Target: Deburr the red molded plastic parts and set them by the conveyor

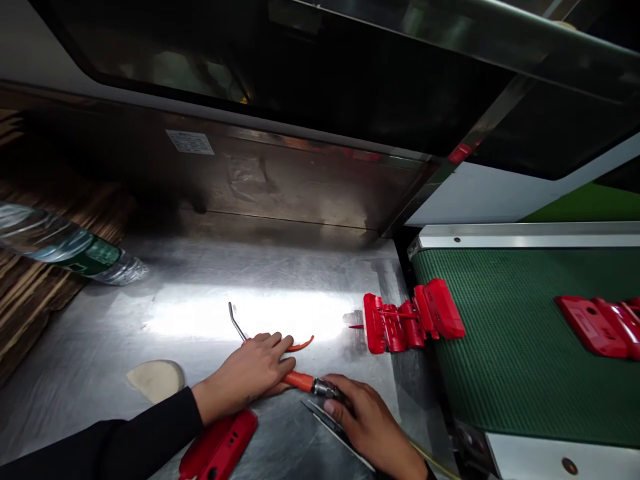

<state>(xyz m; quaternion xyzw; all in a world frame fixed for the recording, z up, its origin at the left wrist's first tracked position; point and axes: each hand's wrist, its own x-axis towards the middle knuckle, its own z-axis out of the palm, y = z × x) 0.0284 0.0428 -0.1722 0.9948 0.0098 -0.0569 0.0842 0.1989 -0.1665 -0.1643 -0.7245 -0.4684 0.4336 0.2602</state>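
Observation:
My left hand [260,367] is closed around an orange air blow gun [299,381]. Its thin bent metal nozzle points away to the upper left, and an orange lever [303,345] sticks out past my fingers. My right hand [373,420] grips the metal coupling [324,389] at the gun's rear end. A slim, pointed metal tool [327,421] also lies along the right palm; its exact kind is unclear. Below my left forearm a red plastic part [225,447] rests on the steel table, partly hidden by the sleeve.
Red plastic parts [395,323] bridge the steel table [200,293] and a green conveyor belt [505,360]. Another red part [600,327] lies on the belt. A cream-coloured pad [157,380], a water bottle [85,250] and stacked cardboard [30,313] are at left.

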